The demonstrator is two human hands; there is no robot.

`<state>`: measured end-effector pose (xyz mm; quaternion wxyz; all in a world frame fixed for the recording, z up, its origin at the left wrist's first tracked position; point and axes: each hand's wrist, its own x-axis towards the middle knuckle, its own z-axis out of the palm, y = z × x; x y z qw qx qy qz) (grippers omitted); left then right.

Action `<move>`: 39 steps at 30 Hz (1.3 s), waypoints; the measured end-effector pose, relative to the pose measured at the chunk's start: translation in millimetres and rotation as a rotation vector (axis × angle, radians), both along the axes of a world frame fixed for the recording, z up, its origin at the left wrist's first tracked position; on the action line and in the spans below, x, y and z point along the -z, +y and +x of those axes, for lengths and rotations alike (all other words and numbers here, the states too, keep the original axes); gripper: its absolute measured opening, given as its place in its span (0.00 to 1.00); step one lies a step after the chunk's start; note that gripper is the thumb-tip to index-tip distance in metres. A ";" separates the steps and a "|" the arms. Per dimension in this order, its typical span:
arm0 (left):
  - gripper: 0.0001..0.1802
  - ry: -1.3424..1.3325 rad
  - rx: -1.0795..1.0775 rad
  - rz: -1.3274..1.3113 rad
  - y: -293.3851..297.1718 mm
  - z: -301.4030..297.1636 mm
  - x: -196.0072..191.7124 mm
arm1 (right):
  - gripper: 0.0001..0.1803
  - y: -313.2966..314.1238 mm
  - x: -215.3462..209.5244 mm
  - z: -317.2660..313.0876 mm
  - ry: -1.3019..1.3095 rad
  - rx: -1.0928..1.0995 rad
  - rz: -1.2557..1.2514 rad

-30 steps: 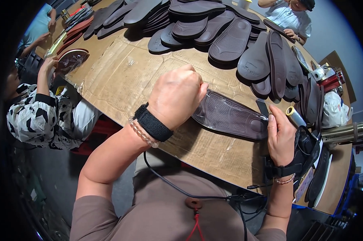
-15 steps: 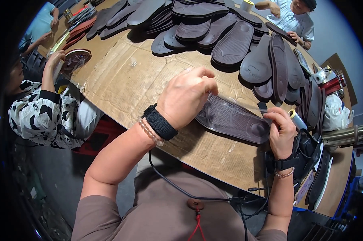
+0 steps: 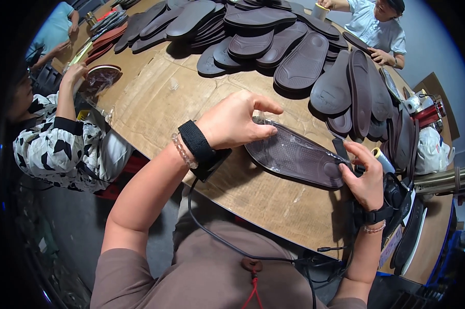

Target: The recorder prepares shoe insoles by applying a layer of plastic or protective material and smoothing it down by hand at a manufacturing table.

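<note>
A dark brown shoe footbed [image 3: 299,154] lies aslant on the cardboard table top, its textured face up, with shiny clear film over it. My left hand [image 3: 237,121] is over its far left end, thumb and forefinger apart; a wisp of film shows beside them. At the footbed's right end is my right hand [image 3: 365,172], thumb and forefinger spread around the edge. A small black piece [image 3: 340,148] shows between these fingers; whether they touch it I cannot tell. Both wrists wear black straps and bead bracelets.
Piles of dark footbeds [image 3: 302,59] cover the far side. Right of me stand a film roll [image 3: 383,158], a steel flask [image 3: 441,178] and a white bag [image 3: 431,149]. A black cable [image 3: 212,232] crosses before me. Co-workers sit left and far right.
My left hand's thumb and forefinger have parted from a pinch at the film. My right hand has moved slightly right and opened. The far right co-worker's hand has reached a roll.
</note>
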<state>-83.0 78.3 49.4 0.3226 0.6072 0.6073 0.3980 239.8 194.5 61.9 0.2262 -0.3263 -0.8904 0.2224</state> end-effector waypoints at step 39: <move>0.04 0.182 0.033 -0.026 1.3 1.1 29.1 | 0.12 -14.8 25.3 7.1 0.021 0.029 0.133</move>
